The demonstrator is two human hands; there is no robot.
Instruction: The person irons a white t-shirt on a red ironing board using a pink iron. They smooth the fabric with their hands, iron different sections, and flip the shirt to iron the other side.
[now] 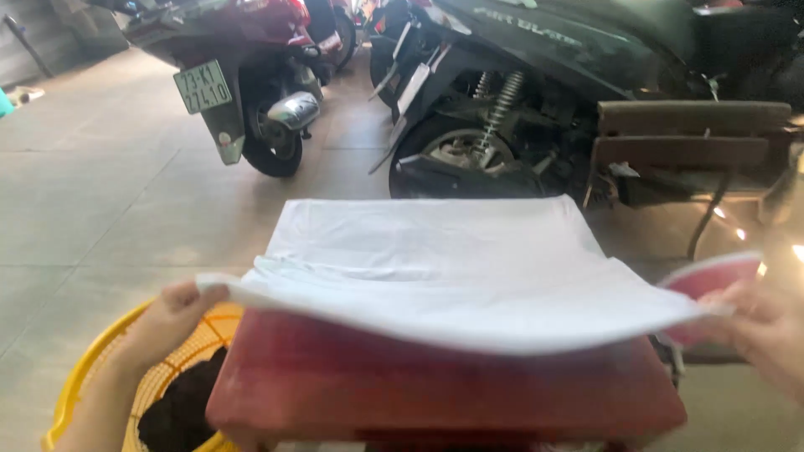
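White cloth (435,268), folded flat, lies spread over the top of a red stool (444,389) in the middle of the view, its far edge resting on the seat and its near edge lifted off it. The left hand (172,322) pinches the near left corner of the cloth between thumb and fingers, closed on the fabric. The right hand (766,331) holds the near right corner in the same way, though it is blurred at the picture's edge; its fingers look closed on the cloth. Between the 2 hands the raised edge sags slightly toward the stool.

Below the left forearm stands a yellow plastic basket (92,377) with dark clothing inside, touching or just beside the stool's left side. Behind the right hand sits a round pink-red object (712,280), partly hidden. Further back, on the tiled floor (109,201), are 2 parked scooters: a red one (251,50) at upper left and a dark one (544,75) at upper right, with a brown wooden bench (687,134) beside it.
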